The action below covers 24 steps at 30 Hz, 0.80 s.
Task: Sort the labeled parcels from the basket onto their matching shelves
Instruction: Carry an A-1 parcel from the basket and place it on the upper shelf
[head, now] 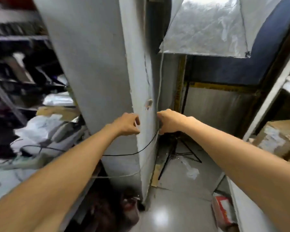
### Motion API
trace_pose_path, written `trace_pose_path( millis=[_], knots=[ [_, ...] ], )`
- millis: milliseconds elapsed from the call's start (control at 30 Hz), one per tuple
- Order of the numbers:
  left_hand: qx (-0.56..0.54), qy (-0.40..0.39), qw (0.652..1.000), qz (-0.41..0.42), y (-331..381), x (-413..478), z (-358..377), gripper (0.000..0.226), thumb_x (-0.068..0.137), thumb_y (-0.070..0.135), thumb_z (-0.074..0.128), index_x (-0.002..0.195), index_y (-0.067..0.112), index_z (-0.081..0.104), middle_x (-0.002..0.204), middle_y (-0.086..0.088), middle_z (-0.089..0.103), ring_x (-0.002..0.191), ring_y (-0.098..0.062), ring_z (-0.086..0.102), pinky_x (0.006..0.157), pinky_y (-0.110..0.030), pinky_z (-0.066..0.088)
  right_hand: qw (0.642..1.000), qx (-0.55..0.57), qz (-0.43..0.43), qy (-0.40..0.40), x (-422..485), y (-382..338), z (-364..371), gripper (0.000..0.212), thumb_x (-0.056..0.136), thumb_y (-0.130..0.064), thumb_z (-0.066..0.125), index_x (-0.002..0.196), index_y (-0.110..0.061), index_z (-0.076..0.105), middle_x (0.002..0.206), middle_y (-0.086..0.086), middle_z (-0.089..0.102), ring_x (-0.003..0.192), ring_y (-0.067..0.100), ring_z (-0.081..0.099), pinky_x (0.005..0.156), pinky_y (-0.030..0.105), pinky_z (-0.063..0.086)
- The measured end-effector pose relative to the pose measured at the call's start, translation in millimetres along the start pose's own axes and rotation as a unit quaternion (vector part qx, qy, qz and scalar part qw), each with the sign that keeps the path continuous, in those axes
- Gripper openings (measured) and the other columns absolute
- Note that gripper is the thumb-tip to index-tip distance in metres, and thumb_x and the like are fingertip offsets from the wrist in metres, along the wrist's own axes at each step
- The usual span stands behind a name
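The glossy floor (174, 198) bears a black tripod (173, 148), crumpled plastic (191, 171) and a red-white box (222, 208).
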<state>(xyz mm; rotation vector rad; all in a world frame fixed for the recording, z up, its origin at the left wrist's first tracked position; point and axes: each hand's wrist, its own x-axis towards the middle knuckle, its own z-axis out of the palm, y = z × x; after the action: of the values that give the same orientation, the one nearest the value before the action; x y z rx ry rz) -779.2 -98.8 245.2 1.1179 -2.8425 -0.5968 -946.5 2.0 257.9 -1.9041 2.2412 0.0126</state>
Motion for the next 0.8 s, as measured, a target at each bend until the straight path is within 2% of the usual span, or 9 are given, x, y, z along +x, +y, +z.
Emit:
trace_pose_path(
  millis=[100, 233, 300, 333, 433, 467, 600, 733, 800],
  knots=[
    [-0.015, 0.035, 0.995, -0.09, -67.6, -69.4, -16.4, 0.029, 0.076, 0.022, 0.074, 0.102, 0.015, 0.064, 0.097, -0.006, 0.068, 0.088, -0.02, 0.062, 0.079, -0.031, 0.052, 0.993, -0.03, -0.108, -0.034, 24.6, -90.6, 18.3, 0.061, 0.077, -0.03, 0.076, 0.128, -0.008, 0.05, 0.121, 0.012, 0.057, 0.108, 0.031, 0.055, 0.084, 0.036, 0.048],
    [-0.013, 0.046, 0.979, -0.199, -149.1, -175.1, -28.7, 0.021, 0.077, 0.024, 0.072, 0.094, 0.022, 0.06, 0.093, 0.001, 0.062, 0.081, -0.016, 0.058, 0.065, -0.028, 0.047, 0.966, -0.065, -0.245, -0.047, 39.8, -218.4, 41.1, 0.053, 0.078, -0.032, 0.074, 0.119, -0.005, 0.056, 0.116, 0.01, 0.06, 0.104, 0.029, 0.058, 0.075, 0.032, 0.046],
    [-0.007, 0.047, 0.967, -0.251, -185.2, -231.3, -26.9, 0.024, 0.078, 0.022, 0.073, 0.099, 0.017, 0.062, 0.094, -0.001, 0.062, 0.082, -0.02, 0.058, 0.067, -0.032, 0.048, 0.947, -0.078, -0.309, -0.043, 38.3, -281.0, 53.3, 0.037, 0.078, -0.03, 0.071, 0.103, -0.007, 0.055, 0.104, 0.009, 0.06, 0.097, 0.025, 0.059, 0.066, 0.03, 0.041],
    [-0.004, 0.048, 0.959, -0.278, -201.6, -260.3, -25.6, 0.027, 0.078, 0.023, 0.073, 0.102, 0.015, 0.062, 0.094, -0.001, 0.061, 0.083, -0.02, 0.057, 0.07, -0.031, 0.047, 0.938, -0.078, -0.333, -0.048, 36.0, -310.8, 60.2, 0.036, 0.079, -0.03, 0.07, 0.102, -0.008, 0.053, 0.104, 0.009, 0.06, 0.096, 0.024, 0.059, 0.067, 0.031, 0.042],
    [0.001, 0.057, 0.931, -0.36, -246.7, -346.6, -23.2, 0.03, 0.08, 0.025, 0.072, 0.106, 0.014, 0.063, 0.104, -0.004, 0.063, 0.088, -0.021, 0.058, 0.078, -0.033, 0.05, 0.908, -0.083, -0.403, -0.077, 26.4, -395.6, 81.8, 0.052, 0.082, -0.033, 0.07, 0.123, -0.008, 0.05, 0.121, 0.009, 0.055, 0.109, 0.029, 0.055, 0.084, 0.037, 0.049],
    [0.003, 0.06, 0.922, -0.382, -259.8, -374.1, -23.7, 0.03, 0.08, 0.026, 0.072, 0.107, 0.013, 0.064, 0.105, -0.005, 0.065, 0.089, -0.021, 0.06, 0.078, -0.034, 0.051, 0.896, -0.086, -0.428, -0.086, 22.5, -423.1, 88.4, 0.054, 0.082, -0.034, 0.071, 0.124, -0.007, 0.05, 0.123, 0.01, 0.054, 0.109, 0.03, 0.054, 0.086, 0.039, 0.049],
    [0.002, 0.075, 0.887, -0.456, -302.7, -471.3, -31.4, 0.035, 0.079, 0.031, 0.073, 0.11, 0.017, 0.066, 0.105, -0.002, 0.067, 0.085, -0.016, 0.058, 0.072, -0.027, 0.046, 0.848, -0.105, -0.506, -0.117, -0.1, -533.4, 112.7, 0.048, 0.084, -0.032, 0.071, 0.12, -0.007, 0.05, 0.118, 0.015, 0.055, 0.1, 0.032, 0.056, 0.084, 0.044, 0.051],
    [-0.039, 0.095, 0.846, -0.523, -346.1, -547.0, -31.0, 0.034, 0.079, 0.028, 0.074, 0.109, 0.016, 0.065, 0.11, -0.007, 0.066, 0.099, -0.024, 0.062, 0.087, -0.035, 0.052, 0.817, -0.107, -0.552, -0.131, -25.3, -628.2, 135.4, 0.048, 0.082, -0.031, 0.07, 0.119, -0.007, 0.05, 0.115, 0.015, 0.056, 0.101, 0.031, 0.056, 0.084, 0.042, 0.05],
    [-0.052, 0.104, 0.835, -0.538, -365.5, -575.8, -26.7, 0.033, 0.08, 0.024, 0.073, 0.11, 0.013, 0.065, 0.111, -0.008, 0.067, 0.101, -0.025, 0.062, 0.088, -0.035, 0.051, 0.808, -0.11, -0.561, -0.14, -31.9, -663.3, 147.0, 0.048, 0.084, -0.029, 0.069, 0.121, -0.006, 0.05, 0.12, 0.016, 0.055, 0.106, 0.031, 0.055, 0.085, 0.039, 0.049]
  ],
)
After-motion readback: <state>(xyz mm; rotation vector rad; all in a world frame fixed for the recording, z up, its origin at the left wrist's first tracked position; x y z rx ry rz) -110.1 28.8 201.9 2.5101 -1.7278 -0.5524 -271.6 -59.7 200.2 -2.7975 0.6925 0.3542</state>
